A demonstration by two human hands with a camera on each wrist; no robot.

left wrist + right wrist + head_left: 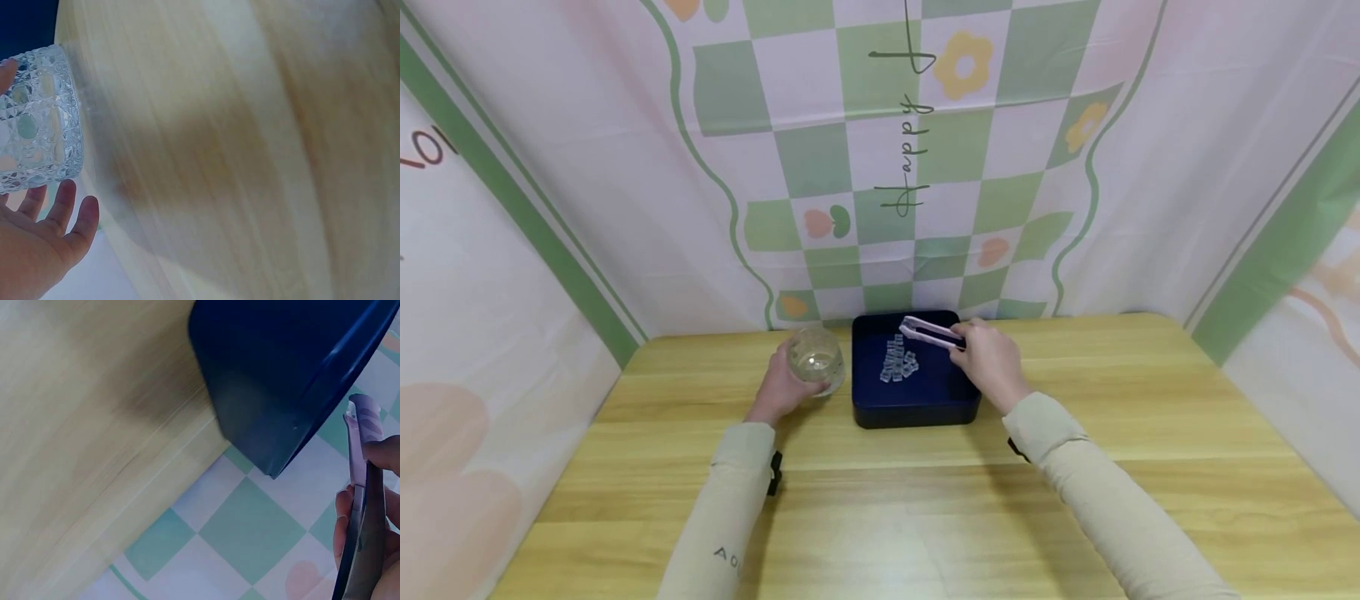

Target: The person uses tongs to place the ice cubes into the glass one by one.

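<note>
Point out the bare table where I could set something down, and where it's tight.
Bare table lies in front of the blue tray, between the sleeves; more lies right of the right hand and left of the left hand. It's crowded from the glass the left hand holds across to the tray, with its clear pieces and overhanging tongs.

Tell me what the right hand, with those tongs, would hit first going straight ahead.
Leading with the tongs, the right hand would likely meet the blue tray near its back-left corner; height is unclear, so it may pass over toward the patterned cloth.
</note>
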